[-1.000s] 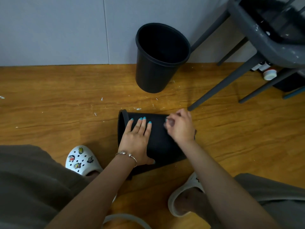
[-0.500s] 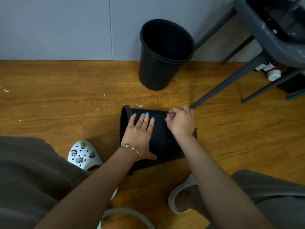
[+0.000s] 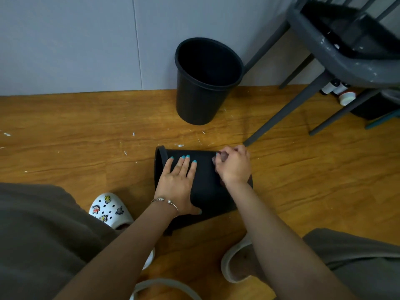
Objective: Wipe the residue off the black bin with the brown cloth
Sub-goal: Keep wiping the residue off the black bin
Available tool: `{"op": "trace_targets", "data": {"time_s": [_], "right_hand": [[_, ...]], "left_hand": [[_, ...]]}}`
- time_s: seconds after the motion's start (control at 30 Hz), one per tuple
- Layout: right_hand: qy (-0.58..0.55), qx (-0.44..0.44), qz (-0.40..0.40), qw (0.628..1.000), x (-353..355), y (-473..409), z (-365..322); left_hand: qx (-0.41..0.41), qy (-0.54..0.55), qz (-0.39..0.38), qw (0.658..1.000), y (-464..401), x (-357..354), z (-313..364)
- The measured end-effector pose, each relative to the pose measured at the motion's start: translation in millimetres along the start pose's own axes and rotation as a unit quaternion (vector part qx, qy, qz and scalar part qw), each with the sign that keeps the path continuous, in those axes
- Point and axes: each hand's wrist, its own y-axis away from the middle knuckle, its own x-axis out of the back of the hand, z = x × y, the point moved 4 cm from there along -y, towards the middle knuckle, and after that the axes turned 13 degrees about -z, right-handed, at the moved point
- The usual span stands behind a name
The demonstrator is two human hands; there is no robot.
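Observation:
A black bin [image 3: 206, 182] lies on its side on the wooden floor, its rim pointing left. My left hand [image 3: 178, 184] lies flat on its upper wall with straight fingers, pressing it down. My right hand [image 3: 233, 164] is curled into a fist at the bin's far right part, near its base, and grips a small wad of brown cloth [image 3: 221, 156] that peeks out between thumb and fingers and touches the bin. A bit of brown also shows under that wrist.
A second black bin [image 3: 205, 83] stands upright by the grey wall. A grey chair [image 3: 337, 53] stands at the right; one leg [image 3: 281, 118] reaches the floor close to my right hand. White specks litter the floor. Bottles [image 3: 346, 96] sit under the chair. My slippered feet flank the bin.
My right hand has slid slightly toward the far edge of the lying bin with the cloth. The left hand stays flat on the bin. The camera has shifted a little.

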Motion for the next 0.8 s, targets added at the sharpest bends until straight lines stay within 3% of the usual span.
{"op": "trace_targets", "data": {"time_s": [0.1, 0.2, 0.37, 0.5, 0.67, 0.8], "right_hand": [[-0.027, 0.102, 0.039, 0.994, -17.0, 46.1, -17.1], [-0.028, 0.198, 0.011, 0.980, -26.2, 68.0, -20.3], [-0.040, 0.004, -0.020, 0.999, -4.2, 23.8, 35.2], [-0.084, 0.027, -0.054, 0.995, -9.8, 26.2, 46.4], [-0.142, 0.019, -0.066, 0.987, -5.0, 20.5, 45.9], [-0.222, 0.019, 0.000, 0.975, 9.1, 12.9, 31.6]], "left_hand": [[-0.005, 0.007, 0.009, 1.000, -5.2, 2.9, -6.8], [-0.018, -0.014, 0.001, 1.000, -5.8, 4.2, -9.1], [-0.004, -0.062, -0.034, 0.997, -0.1, 13.4, -44.5], [0.038, -0.093, -0.072, 0.992, -0.5, 16.0, -52.1], [0.012, -0.033, -0.064, 0.997, -28.9, 19.1, -6.2], [0.008, -0.010, -0.038, 0.999, -38.3, 11.6, -8.8]]}}
